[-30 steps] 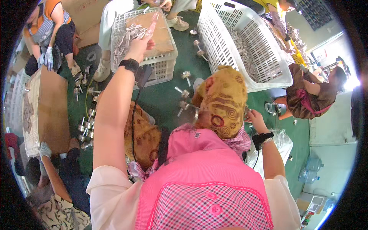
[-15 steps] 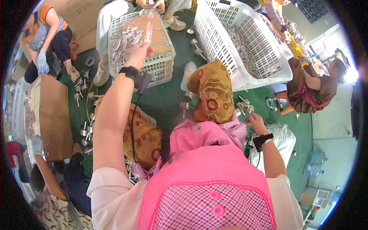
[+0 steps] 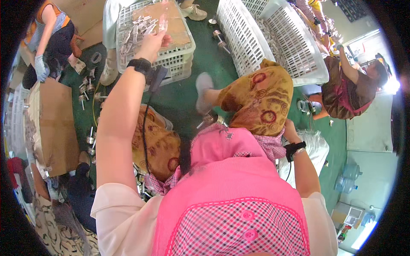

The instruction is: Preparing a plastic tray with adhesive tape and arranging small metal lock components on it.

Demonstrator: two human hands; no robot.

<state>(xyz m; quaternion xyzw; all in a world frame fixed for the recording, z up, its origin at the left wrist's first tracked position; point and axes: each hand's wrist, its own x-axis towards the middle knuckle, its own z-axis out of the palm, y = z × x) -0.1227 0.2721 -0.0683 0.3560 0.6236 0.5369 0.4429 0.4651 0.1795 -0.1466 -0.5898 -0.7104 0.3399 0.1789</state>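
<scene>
Looks like sorting is well underway but nowhere near finished: the far crate [image 3: 179,53] already has a spread of small metal parts [image 3: 136,27] lying on the brown sheet inside it, mostly on its left side, with a lot of the sheet bare. Plenty of similar metal pieces [image 3: 87,87] sit loose on the green floor [image 3: 188,94] to the left, near the flat cardboard box [image 3: 53,123], and the big white basket [image 3: 260,47] on the far right holds a pile of parts too, so I'd guess there's a good bit left to go. The left hand [image 3: 153,42] is stretched out far over the crate, fingers [image 3: 164,39] pinched close together around a small clear-looking piece [image 3: 162,22], held just above the parts in the crate and apart from them as far as I can see. The right hand [image 3: 289,128] is tucked down by the knee on the right, mostly hidden behind the patterned cloth [image 3: 260,102], so I can't tell how its fingers stand or if it's got anything.
</scene>
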